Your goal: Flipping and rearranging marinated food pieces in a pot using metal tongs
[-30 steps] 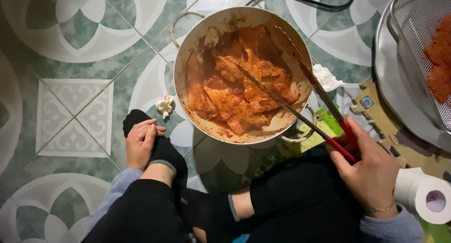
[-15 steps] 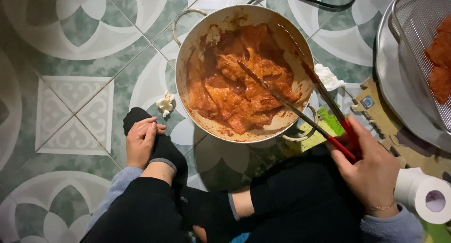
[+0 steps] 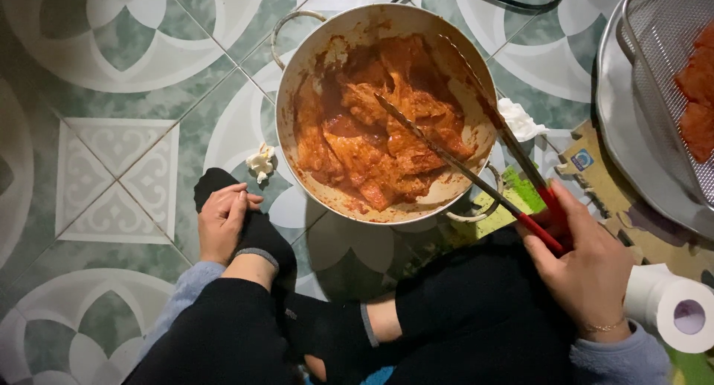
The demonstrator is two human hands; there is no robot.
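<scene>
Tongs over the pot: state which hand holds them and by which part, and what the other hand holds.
The right hand grips the tongs by their red handle end; their tips are in the pot. The left hand holds nothing, resting on a black-socked foot.

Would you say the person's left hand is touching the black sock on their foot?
Touching. The head view shows the left hand lying flat on the black sock, fingers curled over the toe end, with no gap between them.

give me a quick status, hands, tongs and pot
Right hand grips red-handled tongs, tips open over the sauced meat in the pot. Left hand rests on a socked foot. Nothing blocking the pot.
</scene>
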